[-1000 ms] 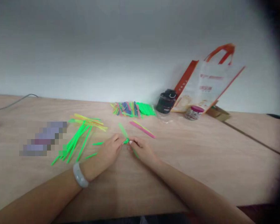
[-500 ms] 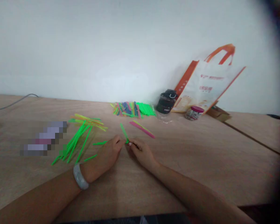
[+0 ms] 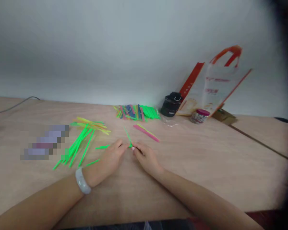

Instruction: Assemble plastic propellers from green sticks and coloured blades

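Note:
Both my hands meet at the middle of the wooden table (image 3: 206, 172). My left hand (image 3: 109, 158), with a pale bangle on its wrist, and my right hand (image 3: 145, 156) each pinch a thin green strip (image 3: 128, 138) between fingertips; the strip sticks up and away from them. A loose fan of green and yellow strips (image 3: 80, 142) lies just left of my left hand. One pink strip (image 3: 146, 133) lies beyond my right hand.
A pile of mixed coloured strips (image 3: 136, 112) sits by the wall. Right of it stand a black jar (image 3: 170, 105), a small jar with a pink lid (image 3: 199, 115) and an orange-and-white bag (image 3: 213, 86). A cable (image 3: 12, 105) runs at far left.
The hands have stayed almost in place, pinching the strip. The free end of the green strip has shifted slightly and looks thinner now.

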Demonstrator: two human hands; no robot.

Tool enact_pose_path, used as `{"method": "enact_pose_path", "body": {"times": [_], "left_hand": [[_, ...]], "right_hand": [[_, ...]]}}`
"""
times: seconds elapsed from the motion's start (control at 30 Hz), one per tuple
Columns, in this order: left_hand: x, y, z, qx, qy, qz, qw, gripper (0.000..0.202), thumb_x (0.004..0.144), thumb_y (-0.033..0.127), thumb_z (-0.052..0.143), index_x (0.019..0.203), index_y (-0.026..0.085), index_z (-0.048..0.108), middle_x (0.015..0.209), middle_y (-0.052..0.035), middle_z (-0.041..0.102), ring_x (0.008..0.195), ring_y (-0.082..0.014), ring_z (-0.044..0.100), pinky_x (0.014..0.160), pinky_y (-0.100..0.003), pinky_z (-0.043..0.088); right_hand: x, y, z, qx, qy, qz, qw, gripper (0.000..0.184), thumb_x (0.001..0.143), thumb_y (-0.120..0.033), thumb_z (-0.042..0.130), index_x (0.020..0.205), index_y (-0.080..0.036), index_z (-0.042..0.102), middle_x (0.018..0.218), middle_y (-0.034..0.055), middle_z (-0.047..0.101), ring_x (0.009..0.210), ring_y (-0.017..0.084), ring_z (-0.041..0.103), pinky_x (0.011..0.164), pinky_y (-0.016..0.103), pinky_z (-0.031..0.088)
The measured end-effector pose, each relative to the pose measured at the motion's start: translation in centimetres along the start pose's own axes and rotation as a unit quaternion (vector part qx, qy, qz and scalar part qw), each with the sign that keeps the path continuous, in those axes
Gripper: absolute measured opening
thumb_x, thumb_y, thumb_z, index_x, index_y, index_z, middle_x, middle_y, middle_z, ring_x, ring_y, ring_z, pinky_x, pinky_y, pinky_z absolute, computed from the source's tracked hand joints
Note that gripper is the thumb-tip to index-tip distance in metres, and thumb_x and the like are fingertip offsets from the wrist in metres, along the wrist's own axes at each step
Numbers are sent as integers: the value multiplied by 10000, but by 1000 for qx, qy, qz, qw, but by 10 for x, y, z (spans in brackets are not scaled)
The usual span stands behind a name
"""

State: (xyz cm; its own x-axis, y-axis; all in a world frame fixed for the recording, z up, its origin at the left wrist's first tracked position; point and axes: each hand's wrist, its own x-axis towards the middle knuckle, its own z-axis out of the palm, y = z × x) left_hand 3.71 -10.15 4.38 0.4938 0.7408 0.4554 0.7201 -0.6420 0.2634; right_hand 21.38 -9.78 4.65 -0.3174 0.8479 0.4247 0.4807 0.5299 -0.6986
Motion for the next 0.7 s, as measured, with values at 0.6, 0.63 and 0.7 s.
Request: {"method": "enact_pose_path", "body": {"times": [0.6, 0.63, 0.7], "left_hand": [[1, 8, -9, 48, -5, 22, 999, 315, 867, 79, 389, 1121, 181, 547, 1003, -67, 577, 936, -196, 543, 862, -370, 478], [1, 9, -12, 58, -4, 27, 998, 331, 862, 73, 393, 1141, 177, 538, 1023, -72, 579, 957, -202, 539, 877, -377, 471], [1, 9, -21, 74, 7, 33, 997, 360, 862, 68, 387, 1177, 179, 522, 1046, -72, 582, 975, -207, 536, 884, -376, 463]], "right_hand": [[8, 2, -4, 31, 7, -13, 999, 312, 837, -175, 460, 1051, -249, 674, 898, 36, 675, 856, 175, 607, 791, 315, 490], [8, 3, -6, 31, 12, -13, 999, 314, 844, -195, 463, 1083, -246, 661, 931, 43, 677, 881, 180, 609, 805, 323, 491], [8, 5, -8, 30, 27, -6, 999, 329, 859, -247, 471, 1149, -235, 627, 1008, 61, 670, 933, 194, 607, 818, 335, 494]]}}
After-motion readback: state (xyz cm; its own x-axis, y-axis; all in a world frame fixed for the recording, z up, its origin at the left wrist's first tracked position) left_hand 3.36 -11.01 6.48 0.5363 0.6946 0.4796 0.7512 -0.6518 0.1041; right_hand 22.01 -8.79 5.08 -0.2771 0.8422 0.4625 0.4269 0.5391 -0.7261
